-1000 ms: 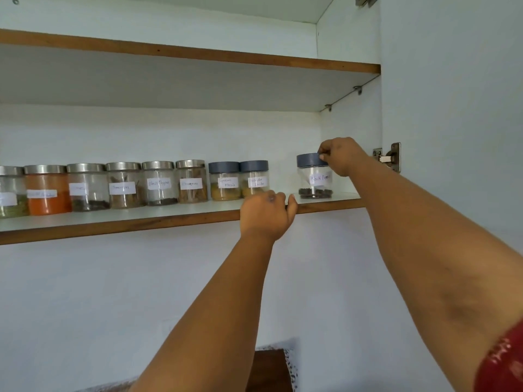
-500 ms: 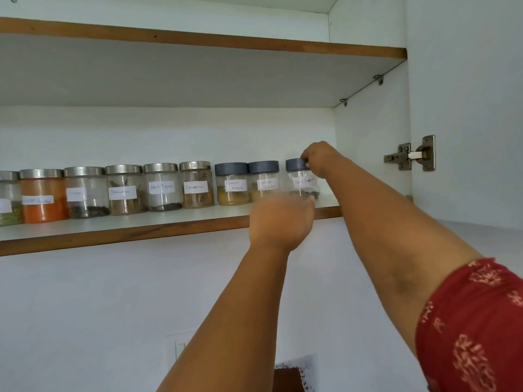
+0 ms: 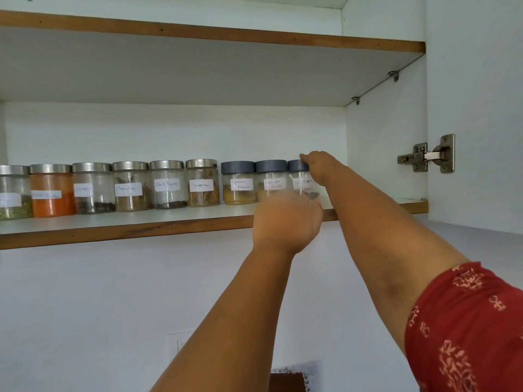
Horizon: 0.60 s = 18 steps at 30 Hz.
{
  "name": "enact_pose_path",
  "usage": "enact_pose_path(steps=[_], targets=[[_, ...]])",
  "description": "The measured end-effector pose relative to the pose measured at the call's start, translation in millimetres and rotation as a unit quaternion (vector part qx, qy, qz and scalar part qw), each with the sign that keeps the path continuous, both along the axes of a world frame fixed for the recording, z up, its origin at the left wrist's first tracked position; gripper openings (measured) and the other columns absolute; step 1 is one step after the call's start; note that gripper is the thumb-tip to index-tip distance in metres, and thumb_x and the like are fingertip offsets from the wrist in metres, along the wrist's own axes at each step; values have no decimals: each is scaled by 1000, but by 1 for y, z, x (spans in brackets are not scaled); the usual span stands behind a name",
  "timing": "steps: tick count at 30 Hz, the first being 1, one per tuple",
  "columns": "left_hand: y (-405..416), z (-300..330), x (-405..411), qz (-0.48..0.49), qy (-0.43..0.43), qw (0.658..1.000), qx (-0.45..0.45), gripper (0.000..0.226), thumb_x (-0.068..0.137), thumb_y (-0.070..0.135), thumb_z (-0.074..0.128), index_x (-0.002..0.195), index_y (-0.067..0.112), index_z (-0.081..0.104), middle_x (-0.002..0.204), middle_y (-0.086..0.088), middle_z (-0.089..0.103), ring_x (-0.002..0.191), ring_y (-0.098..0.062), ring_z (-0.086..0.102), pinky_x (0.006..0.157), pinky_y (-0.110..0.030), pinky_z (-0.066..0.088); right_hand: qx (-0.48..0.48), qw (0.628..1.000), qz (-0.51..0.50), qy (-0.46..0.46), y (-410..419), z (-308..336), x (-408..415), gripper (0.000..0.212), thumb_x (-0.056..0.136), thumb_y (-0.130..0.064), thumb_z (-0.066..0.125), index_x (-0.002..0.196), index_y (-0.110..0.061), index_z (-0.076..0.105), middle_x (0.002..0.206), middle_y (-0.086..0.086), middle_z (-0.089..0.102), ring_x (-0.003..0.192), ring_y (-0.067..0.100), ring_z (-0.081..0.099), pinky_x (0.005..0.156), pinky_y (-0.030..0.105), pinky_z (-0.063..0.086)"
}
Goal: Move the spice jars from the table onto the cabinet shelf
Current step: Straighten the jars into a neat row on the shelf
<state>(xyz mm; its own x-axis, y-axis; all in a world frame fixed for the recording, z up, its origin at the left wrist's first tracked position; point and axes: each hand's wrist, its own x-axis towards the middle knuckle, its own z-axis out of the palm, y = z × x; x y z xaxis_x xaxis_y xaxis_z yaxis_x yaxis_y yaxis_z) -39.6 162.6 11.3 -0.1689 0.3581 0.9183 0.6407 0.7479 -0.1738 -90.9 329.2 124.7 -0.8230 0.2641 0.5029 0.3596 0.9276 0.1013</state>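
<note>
A row of labelled spice jars stands on the cabinet shelf (image 3: 119, 226). Several have steel lids, such as the orange-filled jar (image 3: 52, 190) and one marked Black Pepper (image 3: 168, 184). Three have grey lids: Garam Masala (image 3: 238, 183), Coriander (image 3: 271, 179) and, at the right end, a Black Pepper jar (image 3: 300, 181). My right hand (image 3: 319, 166) grips the lid and right side of that last jar, which touches its neighbour. My left hand (image 3: 287, 222) is blurred at the shelf's front edge below those jars, fingers curled, holding nothing I can see.
An upper shelf (image 3: 226, 38) sits overhead. The shelf's right end (image 3: 407, 203) beyond the jars is bare. The open cabinet door with a metal hinge (image 3: 427, 155) stands at the right. A corner of a dark table (image 3: 285, 381) shows at the bottom.
My right hand has slid the grey-lidded Black Pepper jar left until it stands against the Coriander jar. My left hand has come off the shelf edge and lifted slightly.
</note>
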Motion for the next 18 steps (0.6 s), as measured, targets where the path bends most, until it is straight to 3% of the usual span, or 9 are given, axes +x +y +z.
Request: enact_pose_path(steps=[3, 5, 7, 10, 15, 18], targets=[[-1, 2, 0, 5, -2, 1000, -6, 48, 98, 42, 29, 76, 17, 63, 60, 3, 42, 53, -14, 38, 51, -25, 22, 13, 995, 22, 94, -2, -5, 0, 95, 86, 16, 50, 155, -18, -7, 163, 9, -7, 150, 29, -2, 119, 49, 11], [0, 1, 0, 3, -10, 1000, -7, 48, 97, 43, 29, 79, 17, 65, 62, 2, 43, 54, -13, 39, 51, -24, 22, 37, 980, 31, 194, -4, 1, 4, 108, 79, 23, 52, 153, -20, -14, 161, 6, -20, 149, 27, -15, 118, 52, 3], [-1, 2, 1, 2, -22, 1000, -12, 49, 97, 43, 28, 82, 17, 66, 64, 2, 44, 55, -13, 38, 51, -25, 20, 40, 969, 38, 240, -7, 0, 15, 110, 77, 24, 54, 153, -18, -14, 161, 7, -19, 149, 27, -14, 118, 49, 2], [-2, 5, 1, 3, -46, 999, -25, 51, 97, 44, 25, 88, 16, 67, 68, 3, 43, 60, -13, 39, 55, -26, 23, -19, 967, 48, 250, 1, -23, 36, 95, 87, 16, 48, 154, -16, -10, 162, 9, -15, 149, 27, -10, 119, 48, 4], [-10, 13, 9, -1, -135, 988, -74, 59, 100, 52, 18, 106, 16, 64, 89, -5, 60, 88, -21, 57, 68, -32, 39, -203, 955, 48, 210, 7, -60, 90, 72, 103, -32, 40, 155, -13, -5, 163, 11, -7, 150, 25, -3, 121, 46, 8], [-24, 11, 22, 9, -171, 978, -122, 56, 101, 52, 19, 118, 15, 58, 108, -6, 64, 102, -25, 59, 77, -35, 43, -220, 959, 52, 172, -10, -89, 126, 69, 103, -44, 33, 155, -11, 3, 163, 11, 4, 150, 24, 7, 121, 43, 10]])
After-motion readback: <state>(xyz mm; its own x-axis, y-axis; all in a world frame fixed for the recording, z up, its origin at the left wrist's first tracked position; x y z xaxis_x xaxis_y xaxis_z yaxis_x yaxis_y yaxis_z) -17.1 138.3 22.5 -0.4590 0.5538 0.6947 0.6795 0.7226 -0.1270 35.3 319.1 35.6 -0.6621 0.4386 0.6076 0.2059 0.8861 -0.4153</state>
